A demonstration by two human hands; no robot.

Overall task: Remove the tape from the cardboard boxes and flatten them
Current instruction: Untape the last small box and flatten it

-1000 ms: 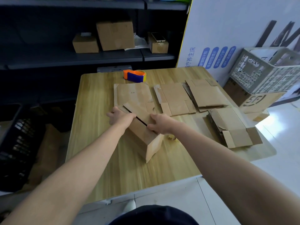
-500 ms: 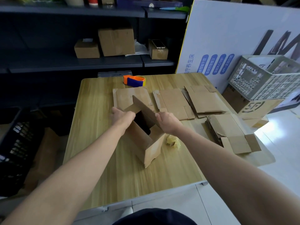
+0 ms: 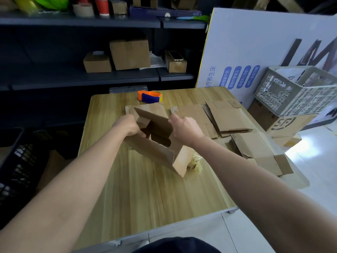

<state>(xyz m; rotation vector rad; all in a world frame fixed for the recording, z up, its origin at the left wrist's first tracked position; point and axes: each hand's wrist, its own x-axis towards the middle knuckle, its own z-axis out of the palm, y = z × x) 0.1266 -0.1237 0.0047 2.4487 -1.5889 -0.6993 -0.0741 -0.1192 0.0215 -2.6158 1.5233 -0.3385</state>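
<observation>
both hands, left hand (image 3: 127,125) and right hand (image 3: 186,127), grip the open cardboard box (image 3: 160,150) with curled fingers over the worktop (image 3: 145,194).

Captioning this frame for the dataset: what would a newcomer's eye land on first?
First, the left hand and right hand gripping an opened cardboard box, tilted, at the middle of the table. Then the flattened boxes spread over the table's right side, and the orange and blue tape dispenser at its far edge.
</observation>
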